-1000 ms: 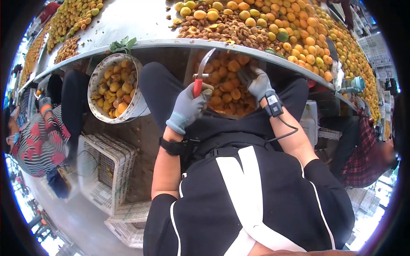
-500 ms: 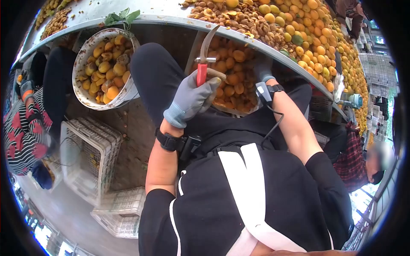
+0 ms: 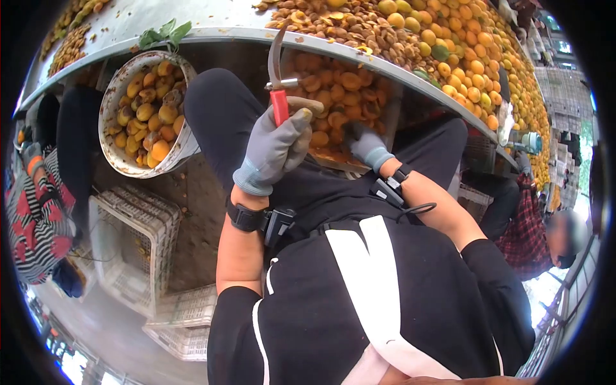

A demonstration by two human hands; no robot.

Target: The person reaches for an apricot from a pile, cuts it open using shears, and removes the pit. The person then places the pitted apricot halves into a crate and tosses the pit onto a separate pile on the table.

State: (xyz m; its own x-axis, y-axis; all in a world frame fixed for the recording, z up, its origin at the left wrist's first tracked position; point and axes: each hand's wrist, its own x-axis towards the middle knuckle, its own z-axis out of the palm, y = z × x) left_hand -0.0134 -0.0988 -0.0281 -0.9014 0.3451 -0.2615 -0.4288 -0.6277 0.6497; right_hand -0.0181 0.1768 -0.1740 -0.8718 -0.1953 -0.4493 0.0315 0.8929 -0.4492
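My left hand point(image 3: 273, 144), in a grey glove, is closed around the red handle of a curved knife point(image 3: 276, 61). The blade points up toward the table edge, and a small metal cylinder sits crosswise where it meets the handle. My right hand point(image 3: 369, 146), also gloved, reaches down into a crate of orange apricots point(image 3: 333, 96) under the table edge, between my knees. Its fingers are blurred and partly hidden among the fruit. Many apricots in the crate look split open.
On the metal table point(image 3: 218, 19) lie brown pits point(image 3: 359, 29), a large heap of whole apricots point(image 3: 475, 51) and green leaves point(image 3: 167, 33). A white bucket of apricots point(image 3: 106, 128) stands left. Plastic crates point(image 3: 138, 237) lie behind it. People sit on both sides.
My right hand has come from the crate's right side toward its middle, lower in view. The knife, still in my left hand, has shifted left and slightly up in the view.
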